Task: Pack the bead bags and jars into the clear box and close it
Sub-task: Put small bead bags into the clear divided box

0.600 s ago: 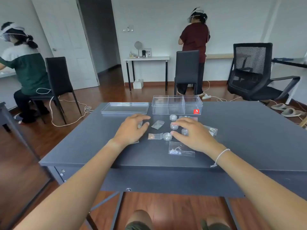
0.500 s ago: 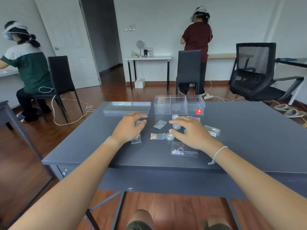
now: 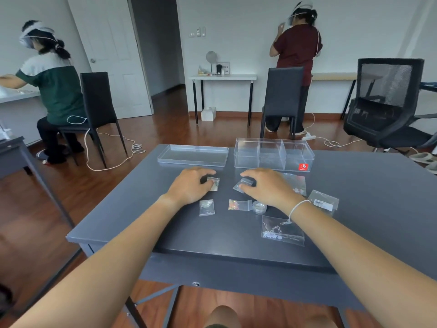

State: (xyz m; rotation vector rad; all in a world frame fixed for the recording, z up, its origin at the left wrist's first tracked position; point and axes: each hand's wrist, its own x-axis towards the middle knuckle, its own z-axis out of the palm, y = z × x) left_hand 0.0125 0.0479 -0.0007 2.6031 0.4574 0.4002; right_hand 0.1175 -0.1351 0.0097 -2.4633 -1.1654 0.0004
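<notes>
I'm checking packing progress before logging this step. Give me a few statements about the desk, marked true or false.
1. The clear box is closed with its lid on. False: it stands open, and the lid lies flat to its left.
2. Bead bags already fill the box's compartments. False: all three look empty.
3. The left hand rests on a small bag. True.
4. A round jar sits on the desk near the right hand. True.
5. The bag with orange beads is inside the box. False: it lies on the desk.

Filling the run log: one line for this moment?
left hand: on small bead bag | right hand: on another | clear box: open, empty | lid: off
</notes>
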